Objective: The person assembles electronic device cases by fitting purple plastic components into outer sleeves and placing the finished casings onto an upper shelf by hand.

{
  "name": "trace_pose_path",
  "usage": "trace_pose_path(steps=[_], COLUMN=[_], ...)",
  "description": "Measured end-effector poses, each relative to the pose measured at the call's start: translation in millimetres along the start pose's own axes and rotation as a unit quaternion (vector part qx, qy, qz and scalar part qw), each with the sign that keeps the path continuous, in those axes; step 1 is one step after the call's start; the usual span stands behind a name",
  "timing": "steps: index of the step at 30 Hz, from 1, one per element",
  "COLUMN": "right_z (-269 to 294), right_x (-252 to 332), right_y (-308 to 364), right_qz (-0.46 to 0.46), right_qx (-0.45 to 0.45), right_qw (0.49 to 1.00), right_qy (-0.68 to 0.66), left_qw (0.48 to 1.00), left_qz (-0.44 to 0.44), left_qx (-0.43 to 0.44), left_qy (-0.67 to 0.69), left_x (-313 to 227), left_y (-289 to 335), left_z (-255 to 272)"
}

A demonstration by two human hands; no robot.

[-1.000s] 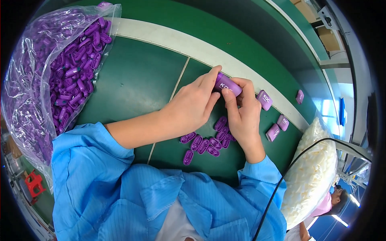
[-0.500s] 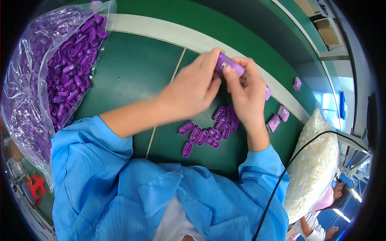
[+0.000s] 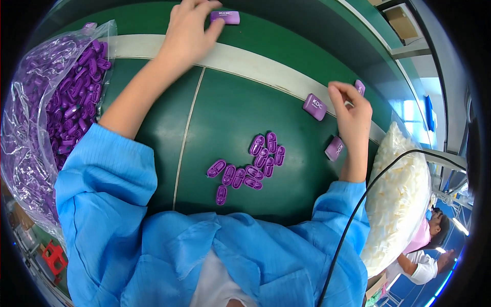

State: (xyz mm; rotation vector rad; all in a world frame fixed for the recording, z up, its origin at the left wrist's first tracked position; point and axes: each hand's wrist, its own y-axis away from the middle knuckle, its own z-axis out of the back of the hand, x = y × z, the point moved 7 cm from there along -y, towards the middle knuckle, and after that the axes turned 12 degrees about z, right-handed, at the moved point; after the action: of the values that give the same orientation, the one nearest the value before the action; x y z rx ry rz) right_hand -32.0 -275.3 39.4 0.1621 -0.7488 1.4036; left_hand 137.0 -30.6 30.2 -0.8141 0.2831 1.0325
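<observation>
At the far edge my left hand [image 3: 190, 29] reaches over the green strip, thumb and fingertips around the left end of a purple rounded case [image 3: 227, 18] with white print. My right hand [image 3: 353, 115] hovers at the right, fingers curled and thumb close to the index finger; nothing shows in them. Beside it sit another purple case [image 3: 314, 106], a tilted one [image 3: 335, 148] partly next to my wrist, and a third [image 3: 360, 87] behind the fingers. Several small hollow purple oval parts [image 3: 238, 178] lie loosely grouped on the green table [image 3: 169, 169].
A clear plastic bag [image 3: 30, 107] full of purple oval parts [image 3: 71, 107] stands at the left. On the right is a bag of cream-white pieces [image 3: 401, 199], with a black cable [image 3: 353, 235] crossing before it. A pale rail [image 3: 255, 64] borders the table. People work beyond at lower right.
My hands have parted: the left has carried the purple case away to the far strip, the right has moved right without it. The view has shifted somewhat, and fewer oval parts lie in the group.
</observation>
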Motion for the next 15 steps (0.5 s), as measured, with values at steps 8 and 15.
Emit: trace_pose_path(steps=[8, 15], right_z=[-19, -41], right_x=[34, 43], right_y=[34, 27], right_qz=[0.117, -0.01], right_qx=[0.021, 0.014], right_qw=[0.983, 0.969], right_qy=[0.138, -0.247], left_qw=[0.954, 0.933], left_qz=[-0.154, 0.025], left_qx=[0.241, 0.303], left_qy=[0.087, 0.194], left_x=[-94, -73], left_y=[145, 116], left_z=[12, -1])
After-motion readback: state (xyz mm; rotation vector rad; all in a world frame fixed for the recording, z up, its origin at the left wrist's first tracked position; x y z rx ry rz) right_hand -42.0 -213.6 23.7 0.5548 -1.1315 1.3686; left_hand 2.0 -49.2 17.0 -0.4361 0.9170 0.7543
